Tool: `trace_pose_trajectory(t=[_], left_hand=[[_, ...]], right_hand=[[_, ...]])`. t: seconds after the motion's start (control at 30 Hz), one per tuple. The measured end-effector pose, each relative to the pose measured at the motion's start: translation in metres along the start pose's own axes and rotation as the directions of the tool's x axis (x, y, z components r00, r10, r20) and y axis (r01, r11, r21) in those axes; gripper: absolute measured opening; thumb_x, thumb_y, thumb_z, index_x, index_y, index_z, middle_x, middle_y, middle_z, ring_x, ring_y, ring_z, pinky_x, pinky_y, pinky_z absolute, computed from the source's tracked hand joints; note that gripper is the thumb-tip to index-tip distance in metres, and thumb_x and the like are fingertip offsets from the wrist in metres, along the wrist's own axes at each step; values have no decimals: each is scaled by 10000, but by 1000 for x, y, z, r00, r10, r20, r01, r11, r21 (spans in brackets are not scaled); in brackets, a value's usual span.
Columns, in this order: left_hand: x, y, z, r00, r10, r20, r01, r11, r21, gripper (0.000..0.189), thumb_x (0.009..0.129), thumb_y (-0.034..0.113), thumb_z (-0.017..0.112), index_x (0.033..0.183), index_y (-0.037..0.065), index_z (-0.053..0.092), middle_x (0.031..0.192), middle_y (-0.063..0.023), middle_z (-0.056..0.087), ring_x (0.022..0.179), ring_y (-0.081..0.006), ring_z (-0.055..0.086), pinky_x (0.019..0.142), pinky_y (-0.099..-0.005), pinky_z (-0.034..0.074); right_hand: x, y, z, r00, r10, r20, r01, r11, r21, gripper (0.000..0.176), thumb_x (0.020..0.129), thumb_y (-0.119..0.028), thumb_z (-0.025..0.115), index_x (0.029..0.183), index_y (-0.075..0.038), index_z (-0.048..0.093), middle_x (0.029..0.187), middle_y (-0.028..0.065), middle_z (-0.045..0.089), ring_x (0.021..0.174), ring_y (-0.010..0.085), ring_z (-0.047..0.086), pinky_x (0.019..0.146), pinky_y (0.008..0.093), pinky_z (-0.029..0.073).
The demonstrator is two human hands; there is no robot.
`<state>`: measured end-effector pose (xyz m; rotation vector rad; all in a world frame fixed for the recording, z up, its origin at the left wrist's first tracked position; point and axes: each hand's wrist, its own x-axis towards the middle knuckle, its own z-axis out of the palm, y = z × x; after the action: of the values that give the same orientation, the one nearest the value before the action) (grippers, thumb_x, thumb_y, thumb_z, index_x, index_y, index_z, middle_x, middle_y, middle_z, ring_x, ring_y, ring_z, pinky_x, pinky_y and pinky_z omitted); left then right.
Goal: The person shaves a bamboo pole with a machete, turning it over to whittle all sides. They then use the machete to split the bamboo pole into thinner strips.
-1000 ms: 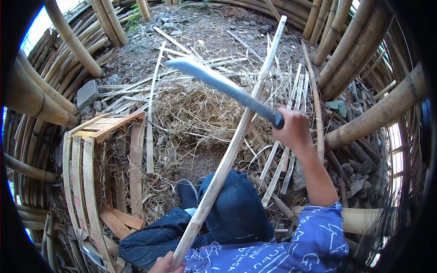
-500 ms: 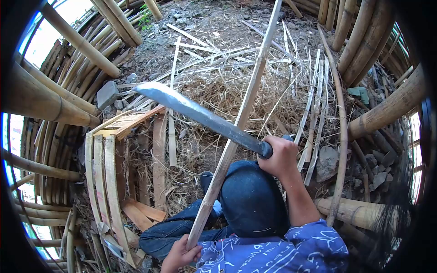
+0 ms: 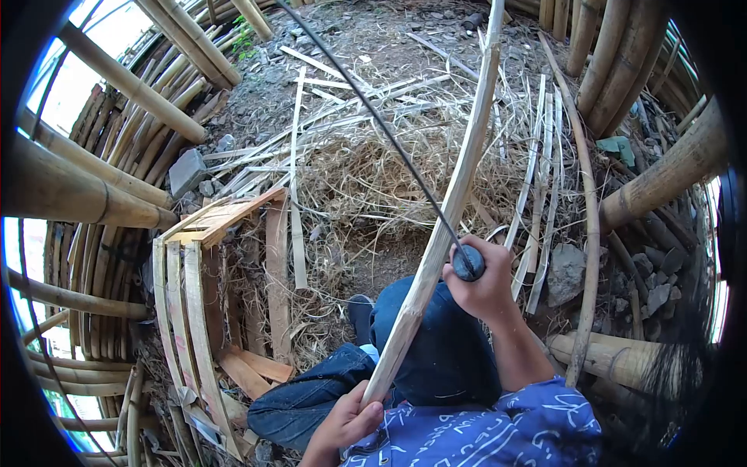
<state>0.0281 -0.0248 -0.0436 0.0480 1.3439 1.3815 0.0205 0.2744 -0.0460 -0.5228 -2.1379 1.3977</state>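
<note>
Okay, L grip [image 3: 350,416] closed round the near end of a long pale bamboo strip [image 3: 426,284], fingers wrapped, strip running up & away from it, far end cut off by top of view. R grip [image 3: 482,276] shut on the handle of a machete [image 3: 468,263], up & to the R of L grip. Blade's nearly edge-on here, just a thin dark line heading up-L from R grip & crossing the strip in view; can't tell if it's touching.

Progress check: strip's already a separate length, faces pale, looks partly pared, so approx mid-job IMO. Left to do, by the look of it: knots showing at a couple of spots, one a bit above L grip, one nr the top; edges look uneven too. How much more paring that needs, can't tell.

Beyond both grips, ground's thick w/ curly shavings [image 3: 366,179], so plenty's been cut. Thin loose strips [image 3: 537,187] lie past R grip, out to its R. Slatted wooden frame [image 3: 198,311] stands well L of L grip. Bent knee [image 3: 436,342] in jeans sits btwn the two grips, under the strip; big stone [image 3: 568,272] R of R grip.
</note>
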Motion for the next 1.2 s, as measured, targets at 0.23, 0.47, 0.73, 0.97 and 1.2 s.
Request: trace_pose_trajectory(t=[0.23, 0.47, 0.73, 0.97, 1.2], left_hand=[[0, 11, 11, 999, 40, 14, -42, 992, 116, 210, 996, 198, 493, 1081, 6, 507, 702, 13, 507, 593, -46, 462, 526, -212, 376], [-13, 26, 48, 893, 426, -145, -266, 759, 594, 262, 937, 154, 535, 1116, -31, 484, 780, -307, 569, 755, -504, 584, 598, -478, 457], [-22, 33, 54, 855, 493, -161, -266, 684, 679, 175, 955, 97, 459, 1087, -18, 478, 782, -311, 555, 765, -506, 572, 590, -493, 441], [-27, 27, 50, 854, 486, -188, -218, 660, 719, 198, 948, 85, 458, 1113, -24, 468, 791, -320, 557, 770, -509, 573, 598, -499, 443], [-32, 22, 41, 862, 464, -206, -166, 642, 748, 223, 942, 73, 456, 1139, -30, 458, 801, -329, 559, 775, -512, 575, 605, -505, 445]], right_hand=[[3, 2, -8, 997, -63, 45, 71, 976, -205, 187, 620, -95, 710, 786, -28, 657, 653, 149, 630, 633, 327, 654, 578, 370, 507], [1, 2, -11, 978, -176, 112, 207, 877, -434, 168, 623, -153, 694, 748, -66, 622, 666, 121, 628, 639, 320, 638, 587, 405, 492], [-1, -15, -25, 956, -156, 248, 259, 845, -468, 209, 610, -154, 699, 790, -76, 626, 670, 104, 622, 659, 304, 644, 599, 403, 499], [-2, -28, -30, 918, -210, 337, 366, 777, -512, 222, 594, -141, 695, 795, -85, 618, 668, 76, 607, 667, 277, 643, 609, 397, 499], [-3, -31, -21, 894, -197, 402, 403, 744, -532, 206, 581, -140, 690, 750, -86, 583, 662, 74, 603, 670, 275, 643, 605, 397, 494]])
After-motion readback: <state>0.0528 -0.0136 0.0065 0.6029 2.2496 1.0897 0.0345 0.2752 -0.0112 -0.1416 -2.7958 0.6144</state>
